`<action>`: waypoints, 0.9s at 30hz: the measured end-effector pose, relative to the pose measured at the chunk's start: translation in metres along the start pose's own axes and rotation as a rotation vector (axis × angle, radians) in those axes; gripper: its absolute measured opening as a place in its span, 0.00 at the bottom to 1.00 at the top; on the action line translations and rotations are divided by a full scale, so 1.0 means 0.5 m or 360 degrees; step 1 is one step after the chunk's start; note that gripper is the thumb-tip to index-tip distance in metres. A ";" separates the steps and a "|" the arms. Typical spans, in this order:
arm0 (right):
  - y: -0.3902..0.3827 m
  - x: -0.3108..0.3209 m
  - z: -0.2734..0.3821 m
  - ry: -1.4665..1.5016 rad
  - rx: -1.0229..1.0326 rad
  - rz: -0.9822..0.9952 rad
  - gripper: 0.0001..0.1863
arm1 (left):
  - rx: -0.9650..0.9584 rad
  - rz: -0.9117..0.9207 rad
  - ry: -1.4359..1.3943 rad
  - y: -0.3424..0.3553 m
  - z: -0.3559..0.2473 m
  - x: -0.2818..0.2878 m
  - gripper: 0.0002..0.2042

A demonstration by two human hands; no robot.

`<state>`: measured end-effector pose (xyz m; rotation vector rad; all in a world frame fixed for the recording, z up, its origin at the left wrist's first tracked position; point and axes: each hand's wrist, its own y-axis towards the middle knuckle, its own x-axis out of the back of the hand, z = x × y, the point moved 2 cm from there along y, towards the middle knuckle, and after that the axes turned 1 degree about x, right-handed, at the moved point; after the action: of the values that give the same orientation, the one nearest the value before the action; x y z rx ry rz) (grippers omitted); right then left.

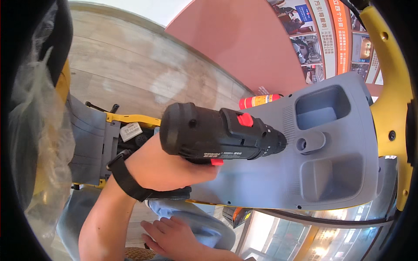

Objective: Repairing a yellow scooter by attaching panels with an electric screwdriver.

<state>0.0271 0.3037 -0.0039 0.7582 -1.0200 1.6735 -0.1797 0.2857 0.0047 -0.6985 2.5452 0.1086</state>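
My left hand (174, 169), with a black strap at the wrist, is closed on the grip of a black power drill (209, 128) with red switches. The drill's nose points right, over a grey plastic panel (248, 182) that has an upper recess (322, 106), a lower recess (328, 178) and a raised socket (311, 141) between them. Below, my right hand (170, 235) has nothing in it; its fingers are loosely bent and apart, over my light blue trouser leg (209, 226).
At left are a grey seat section (87, 143), an open compartment holding a white item (130, 131), and clear plastic wrap (37, 130). A yellow frame (387, 122) rises at right. Beyond the panel lie a red cylinder like an extinguisher (257, 100), a pink surface and a display board (326, 39).
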 end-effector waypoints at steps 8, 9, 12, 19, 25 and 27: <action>0.022 0.005 -0.014 0.0086 -0.0059 0.0042 0.19 | -0.0964 -0.0027 0.0739 0.031 -0.005 0.022 0.15; 0.023 0.009 -0.023 0.0065 -0.0088 0.0087 0.21 | -0.0971 -0.0009 0.0707 0.041 -0.001 0.017 0.15; 0.028 0.022 -0.036 -0.0043 -0.0063 0.0100 0.19 | -0.0975 -0.0117 0.0752 0.053 0.012 0.009 0.22; 0.034 0.024 -0.041 0.0097 -0.0042 0.0120 0.19 | -0.1076 -0.0036 0.0805 0.076 0.055 -0.008 0.23; 0.034 0.024 -0.038 0.0084 -0.0068 0.0182 0.20 | -0.0962 -0.0062 0.0788 0.074 0.069 -0.013 0.23; 0.036 0.023 -0.032 0.0098 -0.0053 0.0232 0.20 | -0.1037 -0.0076 0.0796 0.079 0.068 -0.016 0.24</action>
<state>0.0062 0.3201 -0.0065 0.6189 -1.0785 1.7888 -0.1782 0.3307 -0.0233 -1.1420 2.9727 0.8747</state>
